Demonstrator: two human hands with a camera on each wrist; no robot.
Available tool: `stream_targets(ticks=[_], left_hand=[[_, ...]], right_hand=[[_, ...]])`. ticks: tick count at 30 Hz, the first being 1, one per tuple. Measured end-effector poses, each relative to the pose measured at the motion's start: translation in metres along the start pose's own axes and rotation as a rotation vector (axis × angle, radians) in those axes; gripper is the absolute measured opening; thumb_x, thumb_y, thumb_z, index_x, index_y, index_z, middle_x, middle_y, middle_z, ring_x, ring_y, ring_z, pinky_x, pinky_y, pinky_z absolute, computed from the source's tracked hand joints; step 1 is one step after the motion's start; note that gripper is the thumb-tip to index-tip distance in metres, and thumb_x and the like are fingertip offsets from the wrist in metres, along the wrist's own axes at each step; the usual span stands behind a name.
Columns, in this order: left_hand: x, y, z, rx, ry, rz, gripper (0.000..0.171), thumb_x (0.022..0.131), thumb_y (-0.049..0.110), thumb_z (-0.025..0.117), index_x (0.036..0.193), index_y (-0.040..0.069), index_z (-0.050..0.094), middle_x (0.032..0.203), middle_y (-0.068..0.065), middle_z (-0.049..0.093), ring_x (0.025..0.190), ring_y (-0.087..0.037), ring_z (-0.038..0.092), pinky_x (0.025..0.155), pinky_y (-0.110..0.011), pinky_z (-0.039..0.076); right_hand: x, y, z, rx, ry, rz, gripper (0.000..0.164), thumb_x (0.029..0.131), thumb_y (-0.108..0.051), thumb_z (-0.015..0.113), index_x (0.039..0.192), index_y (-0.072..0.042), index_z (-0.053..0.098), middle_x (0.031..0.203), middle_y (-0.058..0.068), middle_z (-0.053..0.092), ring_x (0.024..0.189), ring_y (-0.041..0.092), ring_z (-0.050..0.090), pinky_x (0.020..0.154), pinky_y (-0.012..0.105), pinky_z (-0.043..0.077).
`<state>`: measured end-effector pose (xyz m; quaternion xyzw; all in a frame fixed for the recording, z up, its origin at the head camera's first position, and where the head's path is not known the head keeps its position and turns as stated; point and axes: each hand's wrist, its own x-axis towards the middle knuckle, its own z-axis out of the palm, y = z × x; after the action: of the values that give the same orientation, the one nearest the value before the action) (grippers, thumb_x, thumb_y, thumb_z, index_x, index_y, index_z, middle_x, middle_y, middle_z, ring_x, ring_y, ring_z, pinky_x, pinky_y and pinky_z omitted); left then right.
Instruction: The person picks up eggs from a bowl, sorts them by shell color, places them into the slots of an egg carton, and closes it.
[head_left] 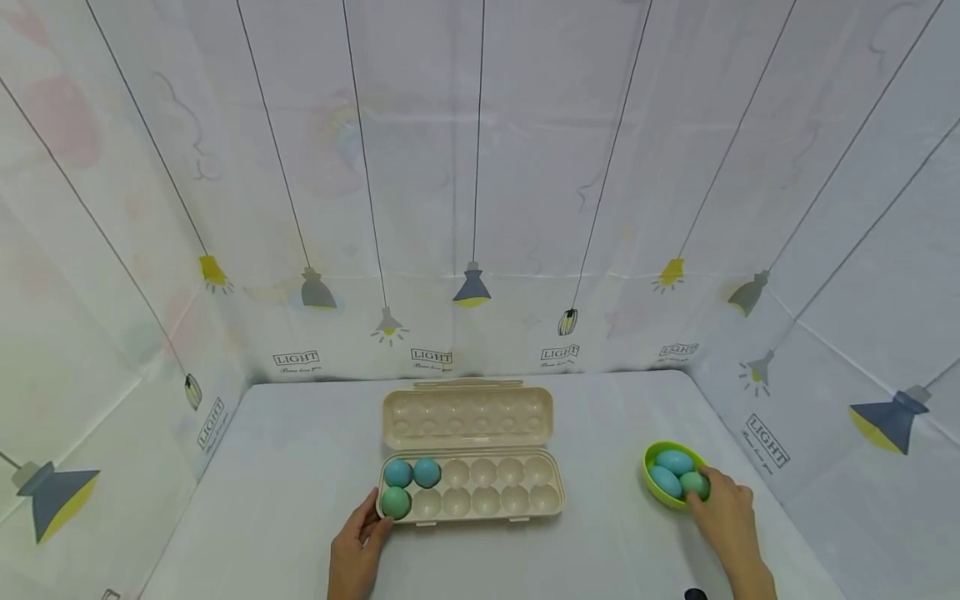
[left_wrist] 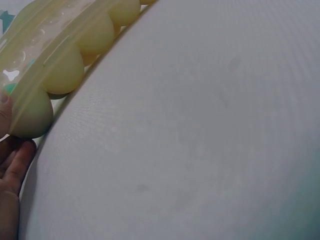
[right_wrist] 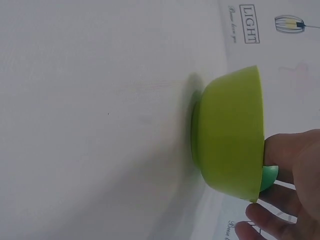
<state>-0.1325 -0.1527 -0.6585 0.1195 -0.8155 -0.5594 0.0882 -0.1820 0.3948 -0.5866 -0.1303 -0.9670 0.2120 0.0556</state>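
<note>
An opened beige egg carton [head_left: 486,500] holds two blue eggs [head_left: 412,472] in its back row and a green egg [head_left: 396,502] at the front left. My left hand [head_left: 358,546] grips the carton's left end, thumb at the front corner. In the left wrist view that thumb [left_wrist: 4,112] lies against the carton's side, fingers low beside the end cup. To the right, my right hand [head_left: 726,518] reaches over the rim of a lime-green bowl [head_left: 655,490] and pinches a green egg [head_left: 695,485] between thumb and fingers. Two blue eggs [head_left: 670,472] lie beside it in the bowl.
The carton's lid [head_left: 468,417] lies folded back behind the tray. A white cloth [head_left: 300,450] covers the table, with lamp-printed curtains [head_left: 525,208] on three sides. A small black object [head_left: 695,594] shows at the front edge by the right forearm.
</note>
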Motion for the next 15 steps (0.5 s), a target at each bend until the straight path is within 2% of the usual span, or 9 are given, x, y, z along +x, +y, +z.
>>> stream_targets(ticks=[9,12,15], left_hand=[[0.0,-0.0008,-0.0002,0.01,-0.005,0.003,0.062,0.095,0.037,0.07,0.148,0.013,0.05,0.136,-0.01,0.064,0.113,-0.018,0.068,0.088,-0.009,0.053],[0.0006,-0.0002,-0.0007,0.005,-0.009,0.006,0.061,0.095,0.035,0.07,0.148,0.013,0.049,0.138,-0.01,0.062,0.116,-0.021,0.067,0.089,-0.009,0.053],[0.0005,0.001,-0.0013,-0.001,-0.009,0.004,0.059,0.095,0.032,0.07,0.148,0.013,0.049,0.139,-0.01,0.062,0.117,-0.021,0.067,0.089,-0.009,0.053]], right_hand=[[0.0014,0.0016,-0.0013,-0.002,-0.003,-0.031,0.054,0.094,-0.012,0.062,0.137,0.014,0.044,0.132,0.04,0.049,0.115,0.055,0.041,0.095,0.067,0.04],[0.0005,0.002,-0.0022,0.0,0.006,-0.048,0.052,0.095,-0.012,0.062,0.137,0.013,0.045,0.133,0.04,0.049,0.116,0.057,0.038,0.092,0.07,0.038],[-0.0014,0.0021,-0.0042,-0.001,0.006,-0.025,0.053,0.096,-0.016,0.062,0.138,0.011,0.044,0.135,0.04,0.048,0.118,0.059,0.038,0.09,0.073,0.036]])
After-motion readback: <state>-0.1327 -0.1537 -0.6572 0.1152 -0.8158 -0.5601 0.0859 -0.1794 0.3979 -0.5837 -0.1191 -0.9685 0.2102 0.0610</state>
